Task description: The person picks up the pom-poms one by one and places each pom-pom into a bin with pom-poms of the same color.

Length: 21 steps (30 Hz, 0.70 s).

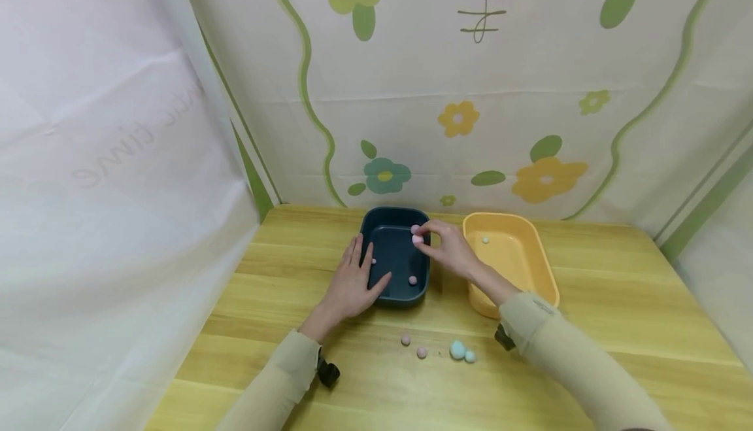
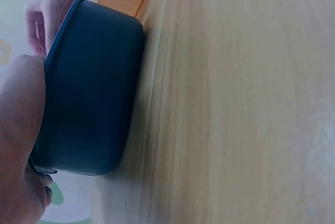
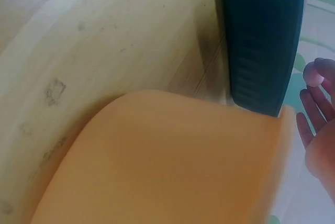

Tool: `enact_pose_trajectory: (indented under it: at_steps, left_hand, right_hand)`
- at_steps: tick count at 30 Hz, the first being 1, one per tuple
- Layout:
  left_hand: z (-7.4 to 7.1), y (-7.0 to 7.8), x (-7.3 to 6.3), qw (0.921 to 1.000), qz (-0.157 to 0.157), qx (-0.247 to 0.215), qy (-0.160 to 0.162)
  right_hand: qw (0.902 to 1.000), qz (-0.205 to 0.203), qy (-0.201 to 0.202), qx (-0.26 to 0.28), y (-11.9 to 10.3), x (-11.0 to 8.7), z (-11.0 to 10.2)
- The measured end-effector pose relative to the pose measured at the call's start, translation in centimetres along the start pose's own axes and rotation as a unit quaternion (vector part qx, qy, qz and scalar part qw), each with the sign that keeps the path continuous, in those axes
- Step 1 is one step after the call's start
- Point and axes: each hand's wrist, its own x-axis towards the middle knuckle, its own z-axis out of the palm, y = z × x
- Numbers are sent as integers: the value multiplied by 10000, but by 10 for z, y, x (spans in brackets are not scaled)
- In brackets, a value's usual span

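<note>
Over the right side of the dark blue tray (image 1: 393,227), my right hand (image 1: 450,248) pinches a small pink ball (image 1: 417,240) between thumb and fingertips. The right wrist view also shows this ball (image 3: 313,75) at the fingertips. Another pink ball (image 1: 415,229) is just beyond it, partly hidden by the fingers. Lower in the tray lies a pink ball (image 1: 413,280), and a smaller pale ball (image 1: 373,261) sits by the left fingers. My left hand (image 1: 351,287) rests on the tray's left rim, fingers spread and fairly straight, thumb reaching across the near left corner.
To the right stands a yellow tray (image 1: 544,267) with a pale green ball (image 1: 485,240) inside; my right forearm crosses it. On the wooden table in front are two pink balls (image 1: 406,340) and two light blue balls (image 1: 457,350). A patterned cloth (image 1: 412,71) hangs behind.
</note>
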Motion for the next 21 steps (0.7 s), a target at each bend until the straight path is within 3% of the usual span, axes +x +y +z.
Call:
enact_pose_trajectory:
  at_steps: [14, 21]
  left_hand:
    - [0, 1, -1, 10000, -13, 15, -43]
    - [1, 0, -1, 10000, -40, -28, -65]
  right_hand:
    - [10000, 70, 3, -38, 10, 2, 5]
    - [9999, 58, -96, 15, 6, -16, -4]
